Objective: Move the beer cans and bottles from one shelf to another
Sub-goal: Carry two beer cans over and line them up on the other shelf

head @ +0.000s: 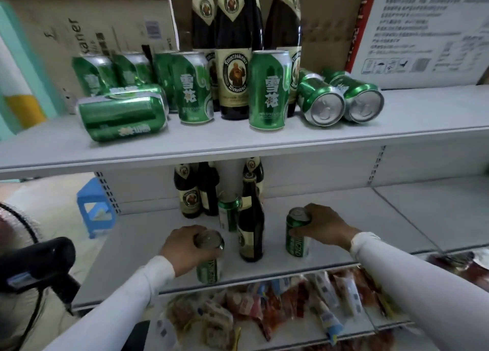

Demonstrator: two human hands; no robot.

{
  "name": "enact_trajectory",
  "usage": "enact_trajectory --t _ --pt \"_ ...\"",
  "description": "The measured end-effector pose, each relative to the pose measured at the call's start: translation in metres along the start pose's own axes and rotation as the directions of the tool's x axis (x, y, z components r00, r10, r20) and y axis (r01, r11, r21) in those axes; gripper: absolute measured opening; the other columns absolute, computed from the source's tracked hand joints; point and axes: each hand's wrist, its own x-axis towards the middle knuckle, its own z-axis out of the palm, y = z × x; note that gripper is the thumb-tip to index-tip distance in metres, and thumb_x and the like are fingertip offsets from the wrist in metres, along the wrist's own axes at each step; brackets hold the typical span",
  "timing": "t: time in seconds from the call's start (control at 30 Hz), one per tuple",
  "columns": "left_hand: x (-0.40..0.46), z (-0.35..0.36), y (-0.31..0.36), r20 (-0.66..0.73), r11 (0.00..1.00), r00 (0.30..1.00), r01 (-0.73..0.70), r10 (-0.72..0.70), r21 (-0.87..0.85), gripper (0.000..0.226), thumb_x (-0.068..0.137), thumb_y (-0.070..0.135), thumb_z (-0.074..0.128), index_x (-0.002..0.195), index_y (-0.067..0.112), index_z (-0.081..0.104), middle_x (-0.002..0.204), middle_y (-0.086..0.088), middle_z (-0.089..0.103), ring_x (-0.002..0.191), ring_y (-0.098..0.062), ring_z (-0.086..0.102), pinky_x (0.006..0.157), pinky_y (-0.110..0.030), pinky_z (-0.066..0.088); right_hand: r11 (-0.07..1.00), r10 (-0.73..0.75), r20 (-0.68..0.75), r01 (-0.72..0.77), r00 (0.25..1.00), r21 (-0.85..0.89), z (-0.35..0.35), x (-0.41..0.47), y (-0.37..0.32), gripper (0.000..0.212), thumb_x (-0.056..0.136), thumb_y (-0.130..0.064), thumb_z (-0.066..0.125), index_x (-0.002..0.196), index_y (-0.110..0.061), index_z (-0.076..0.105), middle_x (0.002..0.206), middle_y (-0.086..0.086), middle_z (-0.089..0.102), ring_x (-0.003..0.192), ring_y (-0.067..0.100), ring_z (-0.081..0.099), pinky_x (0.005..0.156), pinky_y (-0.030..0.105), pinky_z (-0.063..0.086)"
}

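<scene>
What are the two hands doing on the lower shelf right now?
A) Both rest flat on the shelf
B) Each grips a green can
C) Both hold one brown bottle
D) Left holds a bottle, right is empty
B: the left hand grips one green metal can and the right hand another green metal can, either side of a dark brown glass bottle.

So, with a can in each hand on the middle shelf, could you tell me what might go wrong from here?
1. The brown bottle stands between the left hand and right hand; a careless lift could knock it over.
2. The cans lying on their sides on the upper shelf, such as the right pair, could roll off if the shelf is bumped.
</scene>
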Motion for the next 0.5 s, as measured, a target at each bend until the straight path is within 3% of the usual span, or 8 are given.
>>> enact_trajectory --t 0.1,0.27,0.37,0.5 --pt "-0.015 0.003 0.012 0.031 0.993 0.994 -0.099 0.102 -0.064 0.052 0.054 0.066 0.076 0.092 0.033 0.067 0.093 0.014 0.069 0.084 -0.004 0.062 0.077 -0.023 0.05 1.0 0.006 -0.023 -0.006 1.0 -0.019 -0.008 -0.033 -0.005 0.055 0.064 -0.059 0.079 0.105 -0.028 0.057 0.103 -0.006 0.065 0.091 0.015 0.061 0.076 0.03 0.052" --pt "-0.023 0.03 0.081 0.148 0.943 0.938 -0.288 0.313 -0.166 0.043 0.058 0.054 0.082 0.092 0.032 0.068 0.091 0.015 0.07 0.084 0.002 0.063 0.076 -0.022 0.051 0.999 0.05 -0.112 -0.049 0.993 0.005 -0.033 -0.1 0.009 0.059 0.065 -0.054 0.082 0.111 -0.026 0.059 0.097 -0.008 0.066 0.082 0.007 0.062 0.068 0.021 0.053" --pt "-0.018 0.058 0.136 0.165 0.906 0.896 -0.384 0.412 -0.177 0.06 0.05 0.064 0.076 0.096 0.026 0.07 0.093 0.009 0.071 0.086 -0.006 0.066 0.079 -0.028 0.054 0.994 0.102 -0.194 -0.092 0.976 0.056 -0.059 -0.142 0.036 0.058 0.061 -0.056 0.082 0.107 -0.026 0.061 0.098 -0.008 0.069 0.087 0.01 0.066 0.079 0.035 0.058" --pt "-0.019 0.104 0.22 0.198 0.849 0.827 -0.498 0.526 -0.176 0.082 0.041 0.076 0.061 0.103 0.023 0.071 0.098 0.006 0.073 0.092 -0.012 0.067 0.084 -0.034 0.053 0.981 0.195 -0.296 -0.18 0.935 0.078 -0.102 -0.203 0.089 0.049 0.065 -0.051 0.084 0.102 -0.028 0.06 0.092 -0.013 0.067 0.083 0.005 0.063 0.068 0.021 0.052"
